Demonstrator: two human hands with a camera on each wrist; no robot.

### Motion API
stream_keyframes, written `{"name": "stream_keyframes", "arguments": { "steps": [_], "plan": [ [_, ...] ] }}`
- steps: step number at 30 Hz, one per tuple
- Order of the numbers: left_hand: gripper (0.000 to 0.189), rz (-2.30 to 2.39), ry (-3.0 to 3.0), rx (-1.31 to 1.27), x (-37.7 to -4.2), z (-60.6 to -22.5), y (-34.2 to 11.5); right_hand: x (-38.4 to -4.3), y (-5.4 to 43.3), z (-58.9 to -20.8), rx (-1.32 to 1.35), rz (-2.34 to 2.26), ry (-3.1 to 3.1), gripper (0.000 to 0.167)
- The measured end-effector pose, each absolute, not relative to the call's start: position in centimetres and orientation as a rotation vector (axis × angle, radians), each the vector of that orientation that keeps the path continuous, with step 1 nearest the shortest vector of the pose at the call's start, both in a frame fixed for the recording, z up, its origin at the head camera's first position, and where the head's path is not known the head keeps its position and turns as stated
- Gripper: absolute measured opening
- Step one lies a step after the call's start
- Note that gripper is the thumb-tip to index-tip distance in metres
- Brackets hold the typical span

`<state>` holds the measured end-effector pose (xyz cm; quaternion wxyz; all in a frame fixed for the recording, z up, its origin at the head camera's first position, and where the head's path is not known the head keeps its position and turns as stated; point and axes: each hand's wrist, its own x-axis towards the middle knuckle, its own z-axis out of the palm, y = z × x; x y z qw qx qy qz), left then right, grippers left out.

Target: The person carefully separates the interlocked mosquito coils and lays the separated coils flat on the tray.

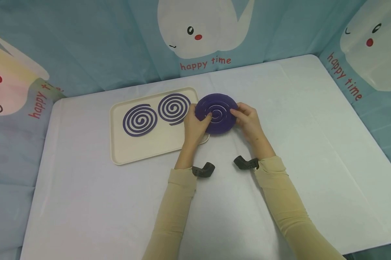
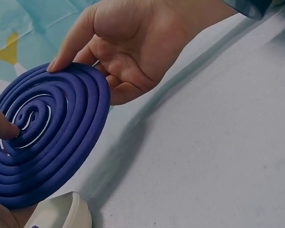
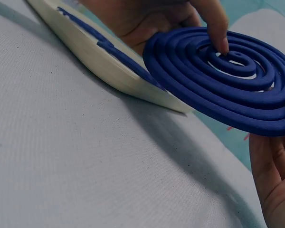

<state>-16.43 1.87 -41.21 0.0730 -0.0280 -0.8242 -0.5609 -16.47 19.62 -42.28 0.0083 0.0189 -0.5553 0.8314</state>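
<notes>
Both hands hold up a round blue-purple mosquito coil (image 1: 224, 126), its turns packed tightly like two spirals nested together. On its left side my left hand (image 1: 194, 126) grips the rim, the thumb pressed near the centre, where narrow gaps show between the turns. My right hand (image 1: 250, 121) pinches the opposite edge between thumb and fingers. The right wrist view has the coil (image 3: 204, 97) tilted above the table, with the right fingers partly hidden beneath it. Two looser single spirals, a left coil (image 1: 140, 121) and a right coil (image 1: 174, 107), lie on the cream tray (image 1: 150, 151).
The tray stands left of centre on a white-covered table (image 1: 312, 144), its right end behind the left hand. Dark wrist-worn devices sit at the left cuff (image 1: 204, 170) and right cuff (image 1: 245, 163). A blue curtain (image 1: 101, 47) with cartoon prints borders the table's back and sides.
</notes>
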Motion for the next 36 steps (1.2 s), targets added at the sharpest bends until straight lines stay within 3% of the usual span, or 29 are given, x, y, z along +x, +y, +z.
{"name": "stream_keyframes", "arguments": {
  "steps": [2,8,13,20,25,36],
  "plan": [
    [0.040,-1.718,-2.457,-0.076,-16.44,-41.14,1.88,-16.46,19.63,-42.25,0.045,2.607,-1.698,0.007],
    [0.042,-2.058,-2.351,0.003,-16.58,-40.93,1.81,-16.35,19.81,-41.98,-0.040,2.621,-1.588,0.017],
    [0.049,-2.264,-2.338,0.048,-16.71,-41.04,1.94,-16.16,19.75,-41.79,-0.008,2.673,-1.510,0.011],
    [0.050,-1.981,-2.445,-0.048,-16.54,-41.55,2.33,-16.03,19.42,-41.79,0.082,2.648,-1.689,0.030],
    [0.049,-1.838,-2.512,-0.071,-16.28,-41.43,2.51,-16.05,19.37,-42.11,0.045,2.618,-1.850,0.053],
    [0.046,-1.833,-2.577,-0.081,-16.21,-41.07,2.58,-16.04,18.98,-42.14,-0.061,2.358,-2.077,0.054]
  ]
}}
